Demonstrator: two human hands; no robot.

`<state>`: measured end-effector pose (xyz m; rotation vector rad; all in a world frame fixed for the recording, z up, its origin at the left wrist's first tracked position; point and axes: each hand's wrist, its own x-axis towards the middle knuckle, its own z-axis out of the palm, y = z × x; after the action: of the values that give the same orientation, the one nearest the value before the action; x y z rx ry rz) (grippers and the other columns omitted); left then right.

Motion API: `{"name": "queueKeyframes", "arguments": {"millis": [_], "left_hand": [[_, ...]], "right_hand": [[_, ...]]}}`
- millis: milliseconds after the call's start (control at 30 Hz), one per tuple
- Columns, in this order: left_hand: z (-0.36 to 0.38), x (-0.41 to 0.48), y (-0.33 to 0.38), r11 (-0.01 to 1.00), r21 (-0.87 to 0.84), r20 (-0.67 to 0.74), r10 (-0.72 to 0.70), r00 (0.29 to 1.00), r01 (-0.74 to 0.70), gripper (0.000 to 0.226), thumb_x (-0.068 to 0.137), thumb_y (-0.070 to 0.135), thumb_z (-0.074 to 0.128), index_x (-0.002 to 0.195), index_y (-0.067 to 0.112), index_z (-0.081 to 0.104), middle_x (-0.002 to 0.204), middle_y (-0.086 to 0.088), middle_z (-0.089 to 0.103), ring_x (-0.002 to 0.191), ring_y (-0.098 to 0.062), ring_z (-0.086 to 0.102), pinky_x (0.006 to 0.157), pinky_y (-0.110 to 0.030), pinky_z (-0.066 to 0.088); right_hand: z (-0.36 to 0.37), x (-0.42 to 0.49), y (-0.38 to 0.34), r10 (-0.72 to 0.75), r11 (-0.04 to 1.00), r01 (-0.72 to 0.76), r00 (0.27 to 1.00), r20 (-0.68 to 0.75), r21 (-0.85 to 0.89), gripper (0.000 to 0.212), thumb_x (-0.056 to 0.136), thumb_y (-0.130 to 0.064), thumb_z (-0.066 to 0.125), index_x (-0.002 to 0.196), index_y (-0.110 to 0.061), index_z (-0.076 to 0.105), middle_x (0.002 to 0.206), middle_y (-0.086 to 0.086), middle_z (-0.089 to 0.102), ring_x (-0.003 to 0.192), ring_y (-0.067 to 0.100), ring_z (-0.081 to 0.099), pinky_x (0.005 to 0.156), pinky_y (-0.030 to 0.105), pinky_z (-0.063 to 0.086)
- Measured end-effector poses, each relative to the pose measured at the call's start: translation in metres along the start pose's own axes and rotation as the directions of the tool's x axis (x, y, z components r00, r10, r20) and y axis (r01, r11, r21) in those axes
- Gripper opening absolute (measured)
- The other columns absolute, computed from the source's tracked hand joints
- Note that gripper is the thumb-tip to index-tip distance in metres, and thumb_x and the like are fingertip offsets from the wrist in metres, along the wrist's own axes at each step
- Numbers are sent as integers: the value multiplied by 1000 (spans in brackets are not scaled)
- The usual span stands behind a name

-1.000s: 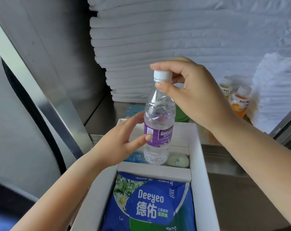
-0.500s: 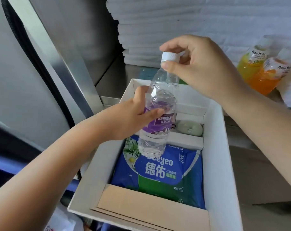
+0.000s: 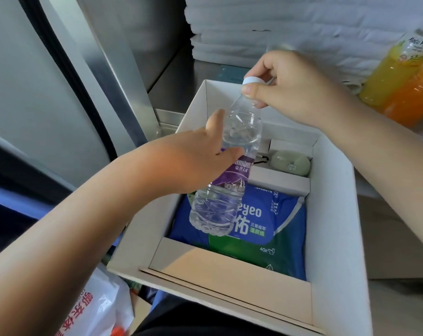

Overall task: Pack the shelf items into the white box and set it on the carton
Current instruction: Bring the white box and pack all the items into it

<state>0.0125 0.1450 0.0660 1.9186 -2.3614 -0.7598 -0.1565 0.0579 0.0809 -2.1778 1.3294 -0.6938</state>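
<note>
A clear water bottle [image 3: 217, 204] with a purple label and white cap hangs tilted over the open white box [image 3: 334, 214], its base toward me. My left hand [image 3: 196, 161] grips the bottle's middle from the left. My right hand [image 3: 285, 90] pinches the cap from above. Inside the box lies a blue and green wipes pack [image 3: 266, 229], and a pale green oval item [image 3: 291, 162] sits in the far compartment behind a white divider [image 3: 278, 179].
Two juice bottles, yellow [image 3: 394, 69] and orange [image 3: 414, 98], stand on the metal shelf at right. Stacked white sheets [image 3: 290, 27] fill the shelf's back. A metal frame post [image 3: 123, 76] rises at left. A white printed plastic bag [image 3: 101, 309] lies below the box.
The bottle has tipped further, its base swinging toward me and lower over the wipes pack. My view has moved closer over the box.
</note>
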Motion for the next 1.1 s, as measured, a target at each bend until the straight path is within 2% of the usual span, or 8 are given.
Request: {"name": "queueKeyframes", "arguments": {"millis": [67, 133, 267, 433, 533, 667, 833, 1100], "left_hand": [[2, -1, 2, 1000, -11, -42, 12, 999, -12, 73, 94, 54, 30, 143, 35, -20, 153, 4, 25, 100, -14, 53, 78, -28, 33], [3, -4, 4, 997, 28, -108, 70, 992, -68, 79, 93, 51, 35, 143, 32, -24, 155, 13, 8, 104, -10, 47, 81, -26, 29], [7, -9, 0, 978, 165, -203, 157, 967, -124, 84, 89, 54, 38, 146, 26, -17, 154, 9, 9, 129, -13, 36, 92, -17, 20], [15, -10, -3, 912, 397, -84, 147, 986, -102, 105, 73, 80, 38, 147, 22, -9, 157, 3, -1, 140, -20, 21, 112, -32, 18], [15, -7, -6, 902, 409, -84, 191, 978, -141, 84, 83, 68, 40, 146, 25, 4, 153, 5, 17, 133, -20, 35, 108, -34, 27], [15, -7, -9, 879, 431, -23, 240, 971, -207, 60, 89, 58, 28, 143, 36, 13, 153, 5, 18, 128, -20, 39, 104, -36, 33], [21, -6, -9, 890, 405, 120, 176, 977, -210, 85, 78, 80, 30, 144, 40, -7, 153, 11, -22, 142, -10, -13, 113, -34, 8], [20, -6, -13, 832, 519, 128, 148, 981, -193, 100, 80, 69, 43, 146, 21, -14, 155, 0, -21, 142, -14, -16, 108, -27, -9]], "right_hand": [[5, 0, 0, 16, 998, -15, 1000, 18, -54, 20, 85, -41, 59, 93, -22, 60, 86, -5, 68, 80, 13, 67, 80, 44, 52], [12, -2, -4, -2, 988, 11, 998, 58, -157, 23, 86, -42, 58, 90, -20, 61, 84, -3, 68, 78, 13, 66, 78, 37, 52], [26, -2, -11, -48, 970, 79, 989, 139, -228, 22, 90, -34, 56, 90, -14, 64, 78, -2, 66, 77, 17, 63, 66, 27, 45], [30, 8, 0, -6, 957, 96, 950, 313, -274, 21, 95, -22, 48, 106, -20, 65, 98, -8, 69, 94, 13, 61, 73, 25, 43], [30, 7, 7, 12, 962, 103, 909, 416, -253, 39, 94, -13, 52, 131, -24, 51, 130, -8, 55, 106, 5, 54, 87, 19, 37], [28, 2, 9, -22, 937, 188, 874, 485, -296, 41, 92, -9, 52, 128, -27, 54, 130, -6, 53, 109, 9, 55, 95, 25, 41], [26, -1, 12, -5, 922, 198, 866, 501, -334, 40, 91, -13, 52, 129, -27, 51, 122, -4, 56, 101, 11, 55, 87, 25, 43], [24, -5, 7, 30, 919, 220, 789, 613, -328, 54, 92, -13, 51, 143, -25, 36, 141, -8, 46, 116, 11, 53, 95, 24, 42]]}}
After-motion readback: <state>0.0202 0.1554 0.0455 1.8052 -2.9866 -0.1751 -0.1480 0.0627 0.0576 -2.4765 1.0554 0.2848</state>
